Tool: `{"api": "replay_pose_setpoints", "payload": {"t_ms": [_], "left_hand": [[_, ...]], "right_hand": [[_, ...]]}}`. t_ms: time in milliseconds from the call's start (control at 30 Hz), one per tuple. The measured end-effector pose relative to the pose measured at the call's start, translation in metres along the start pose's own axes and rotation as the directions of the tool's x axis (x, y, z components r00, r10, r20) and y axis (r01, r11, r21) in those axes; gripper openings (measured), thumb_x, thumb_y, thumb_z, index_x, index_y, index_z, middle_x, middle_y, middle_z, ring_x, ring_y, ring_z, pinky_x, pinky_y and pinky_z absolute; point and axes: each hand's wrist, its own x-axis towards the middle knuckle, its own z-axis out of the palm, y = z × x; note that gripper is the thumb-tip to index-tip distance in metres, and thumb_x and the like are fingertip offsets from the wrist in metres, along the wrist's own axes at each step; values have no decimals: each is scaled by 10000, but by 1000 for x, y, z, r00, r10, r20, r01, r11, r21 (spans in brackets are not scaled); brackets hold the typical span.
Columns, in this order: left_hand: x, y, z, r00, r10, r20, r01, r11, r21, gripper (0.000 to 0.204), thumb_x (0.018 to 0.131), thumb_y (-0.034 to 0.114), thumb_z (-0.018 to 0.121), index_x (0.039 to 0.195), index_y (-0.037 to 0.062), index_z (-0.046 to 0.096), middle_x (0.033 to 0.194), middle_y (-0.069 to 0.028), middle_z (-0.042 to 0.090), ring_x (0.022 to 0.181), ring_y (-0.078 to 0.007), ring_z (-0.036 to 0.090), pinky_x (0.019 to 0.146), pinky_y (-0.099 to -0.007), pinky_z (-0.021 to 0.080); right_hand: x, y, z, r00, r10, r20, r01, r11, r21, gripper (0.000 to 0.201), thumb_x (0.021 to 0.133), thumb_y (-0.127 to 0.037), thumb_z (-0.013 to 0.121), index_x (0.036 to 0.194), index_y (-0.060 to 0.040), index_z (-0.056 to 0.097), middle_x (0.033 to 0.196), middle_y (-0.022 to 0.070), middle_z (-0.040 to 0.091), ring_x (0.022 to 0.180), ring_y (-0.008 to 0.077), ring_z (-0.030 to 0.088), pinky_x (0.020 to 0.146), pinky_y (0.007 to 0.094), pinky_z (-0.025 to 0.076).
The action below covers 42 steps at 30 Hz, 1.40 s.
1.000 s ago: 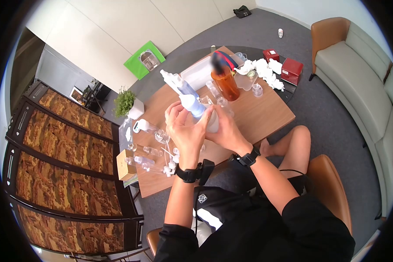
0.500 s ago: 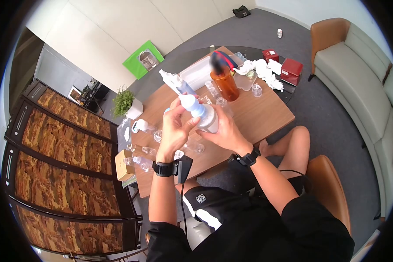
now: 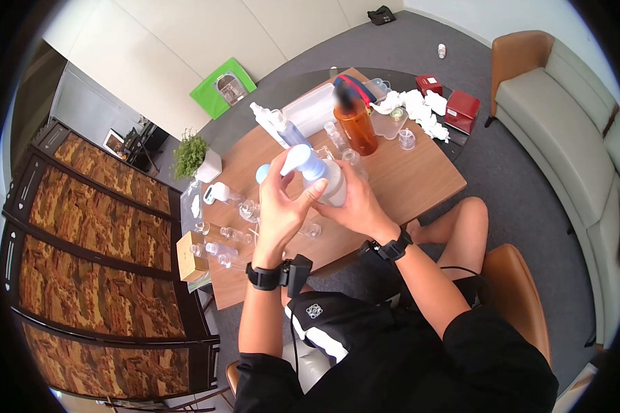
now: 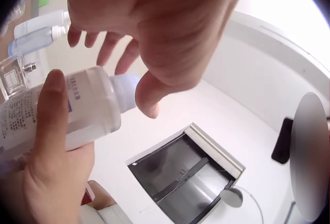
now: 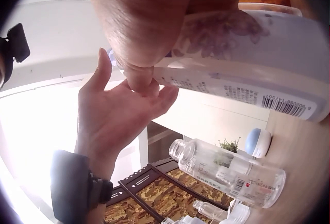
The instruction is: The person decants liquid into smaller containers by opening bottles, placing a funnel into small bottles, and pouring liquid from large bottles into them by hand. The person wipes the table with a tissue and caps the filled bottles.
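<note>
My right hand (image 3: pixel 357 204) grips the body of a frosted pump bottle (image 3: pixel 335 182) held tilted above the table. Purple flowers and a barcode label (image 5: pixel 289 105) show on its side in the right wrist view. My left hand (image 3: pixel 282 210) is at the light-blue pump head (image 3: pixel 304 162), its thumb against the blue collar (image 4: pixel 124 91) and its fingers curving round the far side. In the left wrist view, the right thumb (image 4: pixel 51 105) lies along the bottle wall. The right palm hides part of the print.
A large amber bottle (image 3: pixel 356 131), a white bottle and a blue bottle (image 3: pixel 291 132) stand behind the hands. Clear empty bottles (image 3: pixel 236 236) lie on the table's left. Crumpled tissues (image 3: pixel 420 110), red boxes (image 3: pixel 463 110) and a potted plant (image 3: pixel 193 158) are around it.
My left hand first swung left, uncovering more of the bottle, then came slightly back right around the pump head. My right hand has stayed on the bottle in nearly the same place.
</note>
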Motion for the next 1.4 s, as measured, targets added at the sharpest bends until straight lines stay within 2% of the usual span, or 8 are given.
{"api": "replay_pose_setpoints", "payload": {"t_ms": [67, 133, 300, 367, 667, 833, 1033, 1400], "left_hand": [[7, 6, -6, 997, 13, 76, -2, 990, -138, 616, 828, 233, 893, 1356, 28, 651, 1331, -152, 677, 1322, -312, 597, 1128, -468, 447], [15, 7, -15, 981, 18, 194, -21, 1000, 15, 489, 844, 186, 868, 1276, 17, 712, 1332, -159, 683, 1359, -325, 566, 1152, -467, 422], [22, 11, -19, 984, 40, 173, -64, 989, 136, 390, 813, 182, 889, 1137, 1, 768, 1254, -154, 719, 1307, -323, 601, 1105, -454, 450], [21, 12, -17, 989, 57, 137, -83, 978, 190, 388, 803, 186, 897, 1120, -1, 774, 1236, -160, 728, 1277, -312, 623, 1083, -441, 464], [21, 19, -16, 976, -11, 216, 43, 989, -141, 516, 757, 127, 926, 1223, 1, 745, 1145, -132, 752, 1112, -222, 679, 1009, -368, 497], [21, 16, -16, 994, 17, 107, -35, 985, 170, 602, 740, 164, 941, 1282, 20, 723, 1154, -118, 753, 1110, -217, 696, 996, -367, 512], [21, 20, -7, 988, 109, -112, -104, 993, 50, 573, 768, 192, 931, 1275, 19, 727, 1120, -108, 767, 1007, -191, 708, 932, -356, 538], [25, 30, -17, 976, 183, -120, -175, 982, 73, 603, 775, 154, 937, 1308, -4, 703, 1146, -94, 763, 1000, -162, 683, 932, -330, 529]], "right_hand": [[-1, 0, 0, 1000, 24, -4, -24, 1000, 14, 754, 769, -215, 915, 1366, 4, 508, 1206, 256, 680, 1133, 427, 687, 928, 471, 560], [0, 0, 0, 1000, 17, -7, -17, 1000, 27, 749, 768, -215, 916, 1361, 2, 510, 1194, 253, 686, 1123, 426, 692, 922, 469, 561], [0, 0, 0, 1000, -7, -16, 8, 1000, 26, 737, 768, -212, 915, 1348, 0, 514, 1166, 247, 697, 1098, 420, 703, 909, 462, 565], [0, -2, -1, 999, 40, 10, -40, 999, 35, 713, 780, -222, 916, 1335, -11, 522, 1191, 196, 700, 1106, 336, 711, 920, 438, 559], [1, -3, -1, 1000, 11, -5, -11, 1000, 14, 750, 760, -212, 920, 1351, 4, 512, 1171, 247, 709, 1106, 411, 715, 917, 457, 573], [1, -5, -4, 1000, 28, 10, -28, 999, 16, 756, 758, -218, 923, 1358, -4, 515, 1164, 242, 716, 1102, 405, 720, 915, 458, 577], [0, -3, -2, 999, 40, -4, -40, 999, 23, 725, 749, -245, 940, 1322, -19, 557, 1151, 183, 717, 1075, 339, 721, 910, 444, 561], [-5, -6, -10, 1000, 7, 1, -7, 999, 34, 994, 667, -288, 1002, 1475, -26, 486, 1344, 199, 657, 1222, 323, 669, 1033, 446, 531]]}}
